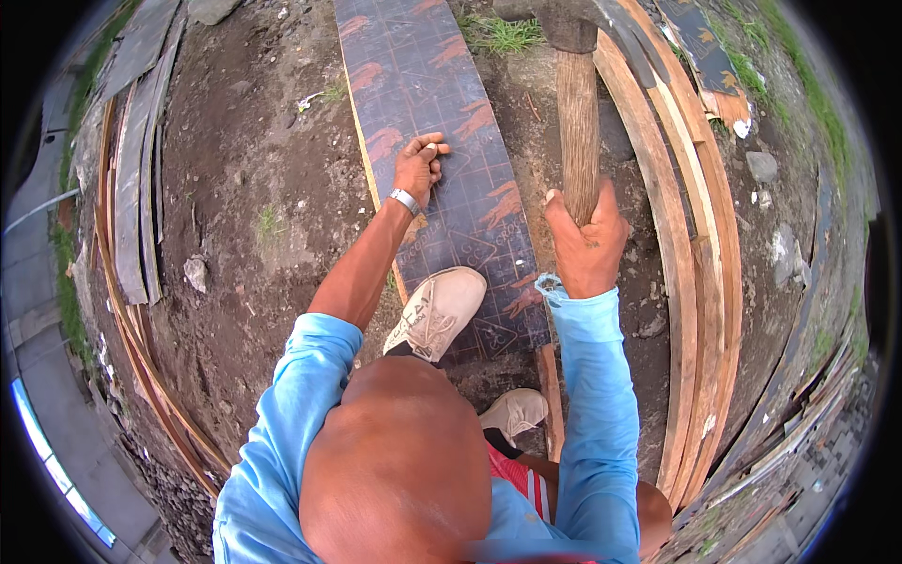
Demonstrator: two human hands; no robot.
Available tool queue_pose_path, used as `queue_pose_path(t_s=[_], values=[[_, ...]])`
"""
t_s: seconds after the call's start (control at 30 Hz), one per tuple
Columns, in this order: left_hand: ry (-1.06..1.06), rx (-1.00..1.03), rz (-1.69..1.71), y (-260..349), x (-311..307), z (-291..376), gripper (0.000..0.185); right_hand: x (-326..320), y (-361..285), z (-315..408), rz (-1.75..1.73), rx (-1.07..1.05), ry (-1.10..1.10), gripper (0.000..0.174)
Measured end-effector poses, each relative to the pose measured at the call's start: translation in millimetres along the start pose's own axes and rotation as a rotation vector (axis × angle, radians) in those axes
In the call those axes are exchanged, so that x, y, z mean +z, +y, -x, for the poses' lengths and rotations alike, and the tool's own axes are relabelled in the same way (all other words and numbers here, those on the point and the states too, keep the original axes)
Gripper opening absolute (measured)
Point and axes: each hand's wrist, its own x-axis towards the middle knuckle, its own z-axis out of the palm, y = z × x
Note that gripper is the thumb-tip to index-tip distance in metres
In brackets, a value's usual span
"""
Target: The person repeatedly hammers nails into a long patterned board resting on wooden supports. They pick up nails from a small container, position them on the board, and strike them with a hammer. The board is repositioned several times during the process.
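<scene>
A long dark film-faced plywood panel [468,169] with reddish printed marks lies before me on the soil. My left hand [421,168] is over its left half, thumb and fingers drawn together; whether something small is pinched between them cannot be made out. The wrist wears a metal-banded watch [404,201]. To the right of the panel, my right hand [590,240] grips the wooden handle [579,127] of a hammer low down. The dark metal hammer head [567,28] is at the top of the view, partly cut off by the frame. One beige shoe [447,307] rests on the panel's near end.
Long timber battens [676,233] lie along the right. Weathered boards [134,204] and thin wooden strips [151,381] are stacked at the left. A short timber piece [551,402] sits by my other shoe [518,412]. Stones [196,273] and grass tufts [504,34] dot the soil.
</scene>
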Motion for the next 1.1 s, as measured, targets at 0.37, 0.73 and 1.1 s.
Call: queue_pose_path(t_s=[0.37, 0.73, 1.1], values=[[0.037, 0.475, -1.184, -3.9, -8.5, 66.8, 0.021, 16.1, 82.5, -3.7, 0.612, 0.027, -0.191, 0.034], [-0.023, 0.500, -1.323, -5.8, -11.9, 56.0, 0.021, 4.0, 15.9, -20.7, -0.236, -0.224, 0.238, 0.027], [0.078, 0.050, -0.215, 21.8, -52.6, 30.0, 0.013, -2.7, 14.6, -12.8, -0.160, 0.058, 0.011, 0.031]])
